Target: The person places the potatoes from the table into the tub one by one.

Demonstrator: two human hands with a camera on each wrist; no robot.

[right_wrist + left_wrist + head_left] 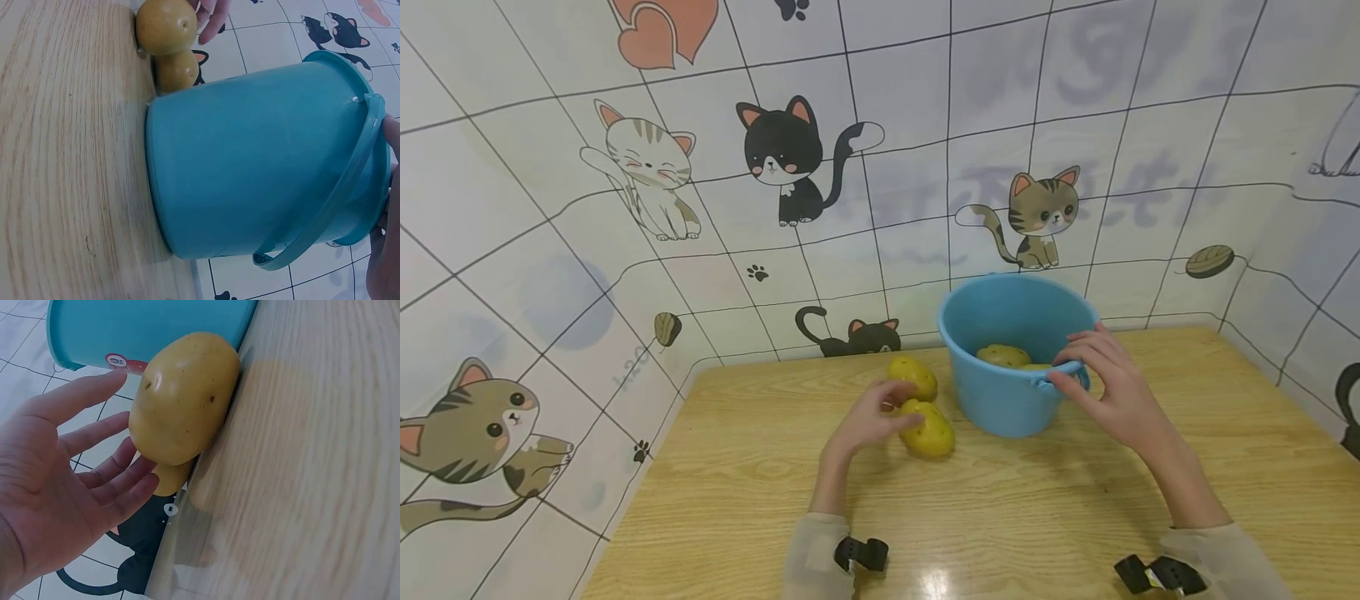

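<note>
Potatoes on table: two (912, 377) (929, 430). In bucket (1000, 400): two visible (1002, 356) (1036, 367).

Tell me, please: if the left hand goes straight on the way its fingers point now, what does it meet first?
The left hand would meet the near potato first; its fingertips already seem to touch it.

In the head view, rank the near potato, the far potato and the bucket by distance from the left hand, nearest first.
1. Near potato: at the left hand's fingertips.
2. Far potato: just behind, toward the wall.
3. Bucket: to the right, past both potatoes; the right hand holds its rim.
</note>
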